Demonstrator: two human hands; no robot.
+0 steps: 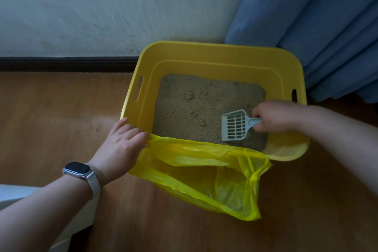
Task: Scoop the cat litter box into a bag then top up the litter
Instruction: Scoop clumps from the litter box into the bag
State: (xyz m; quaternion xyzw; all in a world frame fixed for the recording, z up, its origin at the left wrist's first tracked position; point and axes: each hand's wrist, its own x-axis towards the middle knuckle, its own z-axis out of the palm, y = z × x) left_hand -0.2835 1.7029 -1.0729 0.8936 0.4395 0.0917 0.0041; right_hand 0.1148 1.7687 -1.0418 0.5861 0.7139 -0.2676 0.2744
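A yellow plastic litter box stands on the wooden floor against the wall, filled with tan litter that holds a few clumps. My right hand grips the handle of a pale slotted scoop, whose blade rests empty on the litter near the box's front right. A thin yellow bag hangs open over the box's near rim and lies on the floor. My left hand, with a watch on the wrist, holds the bag's edge at the front left corner of the box.
A blue curtain hangs at the back right, touching the box's far corner. A white wall and dark skirting board run behind. Something white sits at the lower left by my left arm.
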